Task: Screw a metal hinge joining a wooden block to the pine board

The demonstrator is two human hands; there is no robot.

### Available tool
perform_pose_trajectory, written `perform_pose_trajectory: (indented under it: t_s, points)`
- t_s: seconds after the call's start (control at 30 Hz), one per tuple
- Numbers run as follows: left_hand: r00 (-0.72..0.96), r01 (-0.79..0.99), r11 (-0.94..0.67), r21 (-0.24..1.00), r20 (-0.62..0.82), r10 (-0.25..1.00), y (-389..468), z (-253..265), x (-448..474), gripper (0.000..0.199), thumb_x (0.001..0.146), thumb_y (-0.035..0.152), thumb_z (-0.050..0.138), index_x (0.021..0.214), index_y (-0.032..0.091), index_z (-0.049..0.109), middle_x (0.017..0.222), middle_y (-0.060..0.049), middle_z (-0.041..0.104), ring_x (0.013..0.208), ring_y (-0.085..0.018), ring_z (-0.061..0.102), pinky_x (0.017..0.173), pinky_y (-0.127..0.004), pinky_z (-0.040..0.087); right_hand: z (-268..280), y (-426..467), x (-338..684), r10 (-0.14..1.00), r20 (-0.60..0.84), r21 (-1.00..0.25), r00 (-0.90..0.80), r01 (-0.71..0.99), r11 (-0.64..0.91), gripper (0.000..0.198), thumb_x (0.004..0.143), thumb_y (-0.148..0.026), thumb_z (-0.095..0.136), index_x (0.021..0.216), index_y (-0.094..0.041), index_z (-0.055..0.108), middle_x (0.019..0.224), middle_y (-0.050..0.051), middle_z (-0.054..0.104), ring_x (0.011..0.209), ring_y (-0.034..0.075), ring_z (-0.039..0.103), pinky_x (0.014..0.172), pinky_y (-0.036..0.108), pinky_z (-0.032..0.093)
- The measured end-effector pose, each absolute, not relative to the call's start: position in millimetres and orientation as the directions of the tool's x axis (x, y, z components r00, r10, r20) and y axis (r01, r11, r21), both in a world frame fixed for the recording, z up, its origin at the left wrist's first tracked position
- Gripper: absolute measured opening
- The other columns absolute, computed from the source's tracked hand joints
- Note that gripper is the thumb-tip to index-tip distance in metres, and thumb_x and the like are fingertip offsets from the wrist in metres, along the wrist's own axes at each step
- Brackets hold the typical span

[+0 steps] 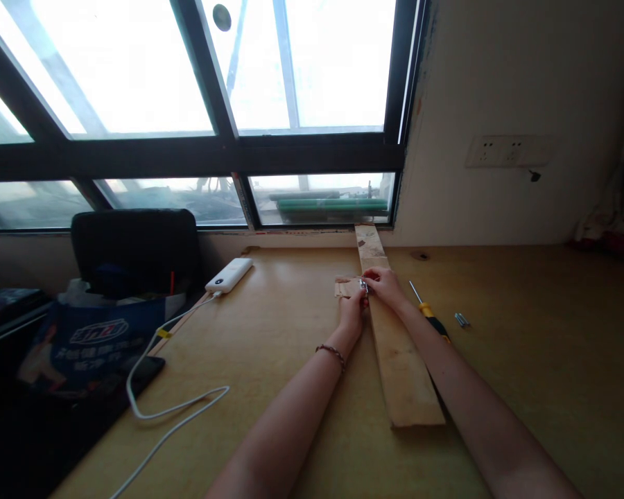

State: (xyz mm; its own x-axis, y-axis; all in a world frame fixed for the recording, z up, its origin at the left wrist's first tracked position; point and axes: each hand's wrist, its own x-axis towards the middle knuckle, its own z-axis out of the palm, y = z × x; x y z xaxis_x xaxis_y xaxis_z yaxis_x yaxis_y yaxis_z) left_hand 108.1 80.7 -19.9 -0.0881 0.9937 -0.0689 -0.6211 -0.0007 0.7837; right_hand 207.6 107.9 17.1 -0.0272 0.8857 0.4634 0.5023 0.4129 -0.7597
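My left hand (351, 310) is closed, its fingertips pinching a small shiny metal piece (363, 284) at the left edge of a long wooden plank (403, 364). What kind of piece it is, I cannot make out. My right hand (385, 285) reaches across the plank, and its closed fingertips meet the same piece from the other side. Just left of the fingers lies a small, light brown flat block (345, 287). The plank runs away from me toward the window. To the right of it rests a screwdriver (427, 312) with a yellow and black handle, partly behind my right forearm.
Small metal parts (462, 319) lie right of the screwdriver on the wooden table (530, 360). A white power bank (229, 276) with a white cable (179, 402) sits at the left edge. Beyond that edge are a black chair (135, 242) and a blue bag (93, 339).
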Motion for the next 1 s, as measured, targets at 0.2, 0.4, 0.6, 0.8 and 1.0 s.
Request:
perform_pose_trajectory:
  t_s: [0.2, 0.4, 0.6, 0.8, 1.0]
  points:
    - [-0.095, -0.617, 0.003, 0.787, -0.078, 0.992, 82, -22, 108, 0.022, 0.054, 0.021, 0.065, 0.073, 0.011, 0.06, 0.06, 0.0, 0.056, 0.045, -0.004, 0.044, 0.046, -0.019, 0.032, 15, 109, 207, 0.881, 0.472, -0.733, -0.024, 0.544, 0.407, 0.01, 0.068, -0.023, 0.059, 0.073, -0.017, 0.066, 0.07, 0.003, 0.066, 0.063, 0.014, 0.058, 0.061, 0.025, 0.044]
    - [-0.087, -0.638, 0.031, 0.77, -0.112, 0.99, 83, -22, 108, 0.026, 0.053, 0.019, 0.066, 0.077, 0.01, 0.061, 0.062, 0.0, 0.057, 0.046, -0.004, 0.045, 0.045, -0.019, 0.033, 17, 108, 206, 0.862, 0.507, -0.674, -0.017, 0.616, 0.408, 0.008, 0.068, -0.024, 0.061, 0.069, -0.018, 0.065, 0.068, 0.002, 0.064, 0.062, 0.013, 0.055, 0.059, 0.024, 0.041]
    - [-0.078, -0.631, 0.028, 0.775, -0.1, 0.992, 83, -22, 108, 0.025, 0.054, 0.02, 0.065, 0.076, 0.011, 0.06, 0.062, 0.001, 0.057, 0.045, -0.004, 0.044, 0.045, -0.018, 0.033, 18, 106, 205, 0.864, 0.503, -0.671, -0.018, 0.621, 0.404, 0.009, 0.067, -0.025, 0.062, 0.07, -0.017, 0.064, 0.065, 0.001, 0.062, 0.059, 0.012, 0.054, 0.057, 0.024, 0.04]
    - [-0.092, -0.619, 0.052, 0.784, -0.138, 0.986, 82, -20, 109, 0.021, 0.052, 0.02, 0.066, 0.07, 0.011, 0.058, 0.059, 0.001, 0.056, 0.045, -0.004, 0.045, 0.045, -0.018, 0.034, 39, 92, 217, 0.864, 0.494, -0.777, 0.097, 0.495, 0.388, 0.023, 0.069, -0.034, 0.06, 0.081, -0.015, 0.064, 0.075, 0.006, 0.066, 0.064, 0.015, 0.058, 0.06, 0.026, 0.045]
    - [-0.103, -0.615, 0.056, 0.787, -0.15, 0.983, 83, -21, 109, 0.02, 0.051, 0.019, 0.066, 0.067, 0.011, 0.056, 0.055, 0.002, 0.055, 0.042, -0.004, 0.044, 0.043, -0.017, 0.033, 65, 43, 291, 0.802, 0.557, -0.699, 0.214, 0.643, 0.314, 0.026, 0.072, -0.04, 0.056, 0.076, -0.016, 0.066, 0.075, 0.006, 0.067, 0.065, 0.017, 0.059, 0.06, 0.028, 0.045]
